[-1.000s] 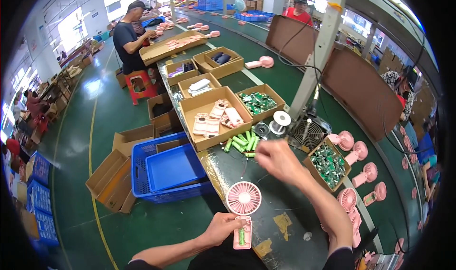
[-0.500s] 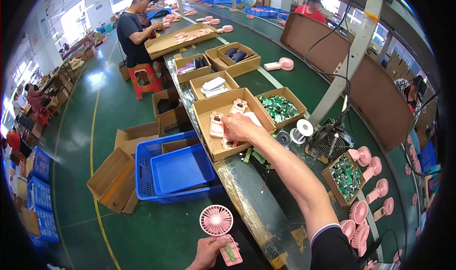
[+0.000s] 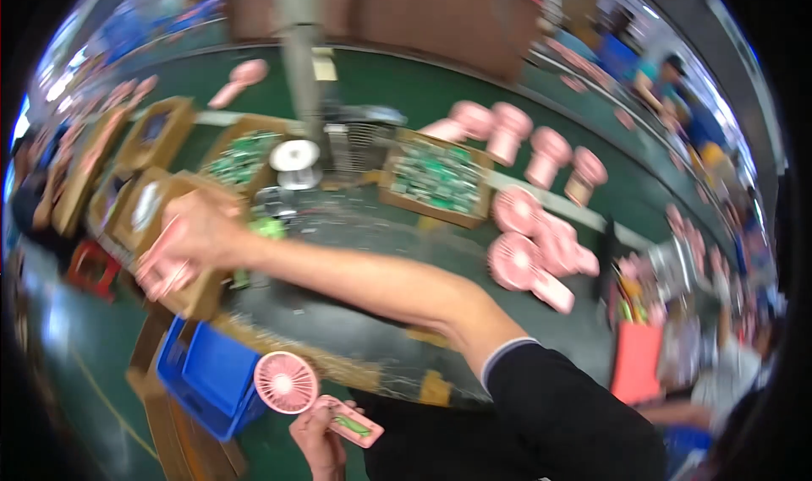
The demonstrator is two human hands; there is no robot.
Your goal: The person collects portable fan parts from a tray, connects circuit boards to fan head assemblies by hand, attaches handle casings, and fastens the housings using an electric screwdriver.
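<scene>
Low in front of me, my left hand [image 3: 317, 440] grips a pink handheld fan [image 3: 286, 383] by its handle. The handle is uncovered, and something green shows inside it. My right arm stretches far left, and my right hand [image 3: 205, 227] is closed on a pink plastic handle cover [image 3: 166, 265] over a cardboard box [image 3: 205, 295]. Motion blur smears this hand and cover, so I cannot tell whether it holds more than one piece. Most of the box's contents are hidden behind the hand.
Cardboard boxes of green circuit boards [image 3: 436, 177] stand on the workbench [image 3: 355, 253], near a wire spool [image 3: 295, 161] and a metal post [image 3: 302, 75]. Several pink fans [image 3: 516, 261] lie at the right. A blue crate [image 3: 207, 379] is below the bench's left edge. People work nearby.
My view has swung to the right, shifting the bench across the picture. The right hand now has a pink cover raised at the box's edge. The left hand still holds the fan.
</scene>
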